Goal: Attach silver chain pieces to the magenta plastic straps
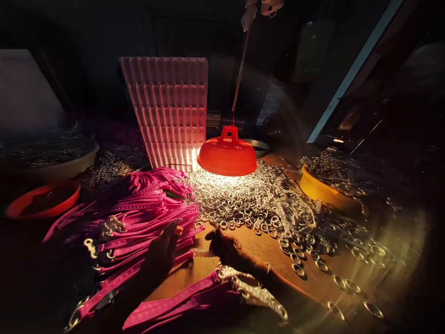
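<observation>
At the near edge of the worktop [250, 241], my left hand [162, 255] lies flat, fingers together, on the pink straps [146, 208], several already ringed; my right hand [231, 248], grip unclear, nears the heaped loose rings [250, 199].

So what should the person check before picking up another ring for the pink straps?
1. Light on the work: ok, the red lamp shines on the ring pile.
2. Rings within reach: ok, the pile lies just beyond the right hand.
3. Straps at hand: ok, the left hand rests on the pink strap heap.
4. Right hand free: cannot tell, its fingers are too dark.
5. Bare tabletop to work on: ok, between hands and pile.
</observation>
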{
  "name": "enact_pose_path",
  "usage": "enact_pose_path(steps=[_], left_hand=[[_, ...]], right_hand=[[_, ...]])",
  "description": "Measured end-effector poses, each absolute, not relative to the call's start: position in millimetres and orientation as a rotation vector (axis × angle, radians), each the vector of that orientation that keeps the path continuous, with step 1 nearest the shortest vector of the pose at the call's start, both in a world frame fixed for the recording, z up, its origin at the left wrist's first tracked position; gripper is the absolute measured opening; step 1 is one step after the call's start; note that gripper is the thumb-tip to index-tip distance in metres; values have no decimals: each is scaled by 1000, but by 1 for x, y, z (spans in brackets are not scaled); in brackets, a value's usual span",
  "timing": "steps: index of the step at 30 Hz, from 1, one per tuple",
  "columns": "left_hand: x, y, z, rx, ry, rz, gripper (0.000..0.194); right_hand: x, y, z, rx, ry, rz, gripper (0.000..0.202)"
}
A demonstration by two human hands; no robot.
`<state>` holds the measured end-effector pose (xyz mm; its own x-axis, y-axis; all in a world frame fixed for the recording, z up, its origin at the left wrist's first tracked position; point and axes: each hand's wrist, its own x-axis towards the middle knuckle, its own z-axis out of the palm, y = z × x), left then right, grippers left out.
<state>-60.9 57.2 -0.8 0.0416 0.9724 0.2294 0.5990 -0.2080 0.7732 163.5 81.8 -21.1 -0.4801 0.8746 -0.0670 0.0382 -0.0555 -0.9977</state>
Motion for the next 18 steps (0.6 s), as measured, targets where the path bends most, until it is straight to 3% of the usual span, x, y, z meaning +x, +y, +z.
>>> enact_pose_path(steps=[11,14,18], left_hand=[[-43,62,-39,1178,1127,616,32],[-51,64,-41,976,918,697,44],[-53,65,-43,823,1075,676,44]], right_hand=[[128,95,-42,-644,-1667,1799,27],[128,117,-46,-808,-1978,1363,17],[144,182,-33,-1100,-2065,709,12]])
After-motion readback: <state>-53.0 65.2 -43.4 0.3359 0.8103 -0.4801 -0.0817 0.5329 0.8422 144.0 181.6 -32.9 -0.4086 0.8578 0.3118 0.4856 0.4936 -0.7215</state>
